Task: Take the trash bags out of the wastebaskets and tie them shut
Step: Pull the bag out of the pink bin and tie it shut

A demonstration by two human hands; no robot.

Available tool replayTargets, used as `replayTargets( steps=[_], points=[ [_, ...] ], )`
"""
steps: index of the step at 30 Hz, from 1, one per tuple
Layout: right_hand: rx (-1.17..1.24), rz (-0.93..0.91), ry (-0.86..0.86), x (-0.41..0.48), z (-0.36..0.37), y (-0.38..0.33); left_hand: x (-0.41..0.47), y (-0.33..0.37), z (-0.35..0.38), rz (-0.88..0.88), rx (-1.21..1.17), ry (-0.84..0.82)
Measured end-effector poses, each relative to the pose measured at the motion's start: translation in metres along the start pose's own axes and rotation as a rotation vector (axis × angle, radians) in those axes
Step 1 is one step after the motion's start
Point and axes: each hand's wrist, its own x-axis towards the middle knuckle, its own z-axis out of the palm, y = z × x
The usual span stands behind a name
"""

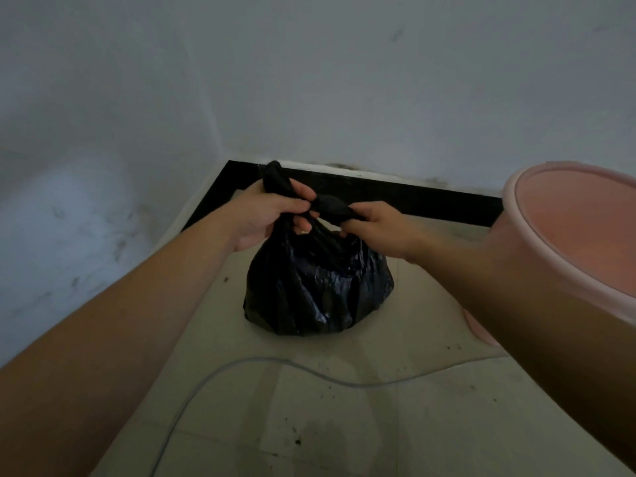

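A full black trash bag (316, 290) sits on the tiled floor in the room's corner. Its top is gathered into two twisted ends. My left hand (268, 218) grips one end, which sticks up past my fingers toward the wall. My right hand (375, 225) pinches the other end, and the two ends cross between my hands just above the bag. A pink wastebasket (516, 201) stands at the right, partly behind my right forearm, with no bag visible inside it.
White walls meet in the corner behind the bag, with a black skirting board (413, 197) along their base. A thin grey cable (261, 363) curves across the floor in front of the bag. Dark specks dot the tiles.
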Motion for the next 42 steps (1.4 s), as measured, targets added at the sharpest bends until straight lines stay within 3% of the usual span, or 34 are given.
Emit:
replayTargets(
  steps=[3,9,12,15,20,25,31,36,40,42],
  points=[
    [-0.014,0.06,0.032,0.007,-0.002,-0.001,0.003,-0.009,-0.005,-0.014,0.096,0.104],
    [0.08,0.116,-0.091,0.009,0.008,-0.003,0.018,-0.026,-0.009,0.072,-0.304,0.358],
    [0.085,0.161,-0.174,0.004,0.012,-0.004,0.022,-0.026,-0.006,0.092,-0.425,0.348],
    [0.257,0.211,-0.231,-0.003,0.012,-0.002,0.02,-0.024,-0.001,0.111,-0.502,0.227],
    [0.54,0.294,0.0,0.002,0.005,-0.001,0.013,-0.017,0.007,0.045,-0.574,0.044],
    [0.625,0.173,0.333,0.009,0.002,0.001,0.013,-0.017,0.015,0.001,-0.545,-0.016],
    [0.482,0.292,0.485,0.007,-0.006,0.031,0.013,-0.039,0.012,-0.091,-0.45,0.124],
    [0.293,0.475,0.767,-0.017,-0.051,0.076,0.008,-0.06,-0.018,-0.169,-0.167,0.437],
    [0.489,0.387,0.787,-0.017,-0.051,0.081,0.011,-0.067,-0.019,-0.213,-0.039,0.416],
    [0.646,0.437,0.621,-0.016,-0.042,0.077,0.013,-0.069,-0.015,-0.231,-0.074,0.388]
  ],
)
